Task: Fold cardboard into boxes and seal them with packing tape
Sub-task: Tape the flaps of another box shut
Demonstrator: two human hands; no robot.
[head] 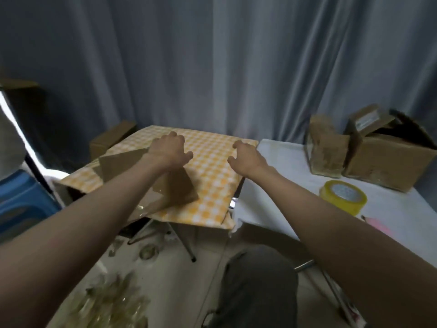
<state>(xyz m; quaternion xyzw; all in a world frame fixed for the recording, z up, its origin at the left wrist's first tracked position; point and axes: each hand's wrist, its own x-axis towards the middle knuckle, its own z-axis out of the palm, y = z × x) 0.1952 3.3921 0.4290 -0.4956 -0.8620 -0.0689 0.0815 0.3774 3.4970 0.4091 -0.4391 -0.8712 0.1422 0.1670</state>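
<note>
My left hand (169, 147) hovers, fingers loosely curled, over the far edge of the cardboard box (146, 181) on the checkered worktop (212, 171); whether its grip touches, I cannot tell. My right hand (246, 157) hangs empty beside it. The box overhangs the near edge and could tip off. The packing tape roll (343, 197) sits well apart to my right, near stacked cartons (378, 159).

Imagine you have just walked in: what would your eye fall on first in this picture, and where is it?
Two bare forearms reach forward over a yellow checked tablecloth, the left hand above a flat piece of cardboard and the right hand hovering with loosely curled fingers. To the right, a yellow roll of packing tape lies on a white table, in front of an open cardboard box.
</note>
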